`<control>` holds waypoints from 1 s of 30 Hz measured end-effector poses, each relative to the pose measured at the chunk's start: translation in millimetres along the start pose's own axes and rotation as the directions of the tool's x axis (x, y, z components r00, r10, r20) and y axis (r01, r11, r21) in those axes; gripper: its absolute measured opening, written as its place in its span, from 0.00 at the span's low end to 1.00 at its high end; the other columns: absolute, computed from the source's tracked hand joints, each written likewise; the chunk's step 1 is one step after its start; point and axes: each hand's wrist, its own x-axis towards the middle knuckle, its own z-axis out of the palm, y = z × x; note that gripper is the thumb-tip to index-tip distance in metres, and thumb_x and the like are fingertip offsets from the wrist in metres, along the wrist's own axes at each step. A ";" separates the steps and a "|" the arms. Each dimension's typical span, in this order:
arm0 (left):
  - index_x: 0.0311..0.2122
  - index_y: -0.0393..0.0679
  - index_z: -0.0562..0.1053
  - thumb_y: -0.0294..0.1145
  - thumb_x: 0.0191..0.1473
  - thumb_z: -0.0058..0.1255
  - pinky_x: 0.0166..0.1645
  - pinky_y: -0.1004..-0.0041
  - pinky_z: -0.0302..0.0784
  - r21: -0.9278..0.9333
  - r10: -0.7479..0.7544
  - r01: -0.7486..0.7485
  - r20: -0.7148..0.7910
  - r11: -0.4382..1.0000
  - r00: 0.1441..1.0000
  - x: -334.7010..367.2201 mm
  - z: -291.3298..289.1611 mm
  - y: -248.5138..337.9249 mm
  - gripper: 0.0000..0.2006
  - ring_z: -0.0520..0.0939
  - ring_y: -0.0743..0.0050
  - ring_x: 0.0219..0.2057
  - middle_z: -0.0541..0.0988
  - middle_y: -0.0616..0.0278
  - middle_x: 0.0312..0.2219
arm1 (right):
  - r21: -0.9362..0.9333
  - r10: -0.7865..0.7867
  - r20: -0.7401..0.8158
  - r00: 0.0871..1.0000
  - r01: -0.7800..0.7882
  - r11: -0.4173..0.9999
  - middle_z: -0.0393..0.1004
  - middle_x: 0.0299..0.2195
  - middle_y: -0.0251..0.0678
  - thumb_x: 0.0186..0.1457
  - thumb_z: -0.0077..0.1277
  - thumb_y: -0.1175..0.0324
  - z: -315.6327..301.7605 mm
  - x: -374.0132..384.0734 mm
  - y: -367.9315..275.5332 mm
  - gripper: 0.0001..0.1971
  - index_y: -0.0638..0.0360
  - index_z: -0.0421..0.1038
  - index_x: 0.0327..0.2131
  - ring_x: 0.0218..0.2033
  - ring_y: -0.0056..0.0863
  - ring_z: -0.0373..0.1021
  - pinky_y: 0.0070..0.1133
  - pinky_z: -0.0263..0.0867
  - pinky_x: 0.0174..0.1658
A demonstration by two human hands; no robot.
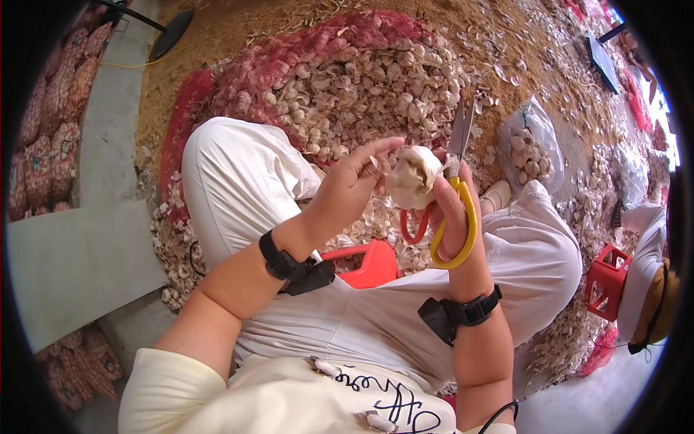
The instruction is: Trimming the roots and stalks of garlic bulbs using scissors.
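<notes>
1. Grip of the left hand [344,185] is formed by loosely bent fingers, just left of the garlic bulb; whether the pale flake [374,163] there is pinched cannot be told.
2. Garlic bulb [412,178] is held between the hands, clasped by the nearer right hand [455,213]; no clear long axis is shown by its rounded form, but a brownish patch is turned rightward.
3. Scissors [454,173] are also held by the right hand, beside the bulb, their long axis running forward, slightly parted blades pointed away.

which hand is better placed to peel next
Likely the left hand, holding no tool beside the round white garlic bulb; the right hand holds metal scissors with yellow and red handles.
</notes>
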 end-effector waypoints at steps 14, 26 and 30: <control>0.52 0.37 0.59 0.53 0.52 0.53 0.35 0.74 0.75 -0.081 -0.160 0.170 0.111 0.982 0.981 -3.0 -0.4 27.6 0.33 0.78 0.75 0.34 0.74 0.56 0.37 | -0.157 0.016 0.051 0.999 -0.008 0.988 0.70 0.33 0.31 0.57 0.52 0.63 -4.9 3.3 10.9 0.21 0.60 0.60 0.50 0.27 0.16 0.67 0.14 0.65 0.29; 0.55 0.40 0.64 0.53 0.60 0.40 0.42 0.76 0.72 0.163 -0.008 -0.031 0.234 0.986 0.972 -0.5 -9.6 22.8 0.28 0.75 0.80 0.38 0.75 0.63 0.39 | -0.127 0.069 0.108 0.992 -0.055 0.990 0.72 0.34 0.33 0.56 0.52 0.67 2.2 1.2 6.0 0.19 0.61 0.63 0.50 0.28 0.17 0.69 0.15 0.67 0.31; 0.51 0.39 0.68 0.53 0.60 0.41 0.38 0.81 0.72 0.175 -0.120 0.078 0.245 0.981 0.962 0.9 -8.9 23.3 0.26 0.75 0.83 0.36 0.75 0.65 0.38 | -0.083 0.037 0.061 0.997 -0.032 0.996 0.71 0.30 0.30 0.56 0.53 0.67 5.4 0.9 6.4 0.19 0.61 0.64 0.49 0.28 0.15 0.68 0.13 0.65 0.29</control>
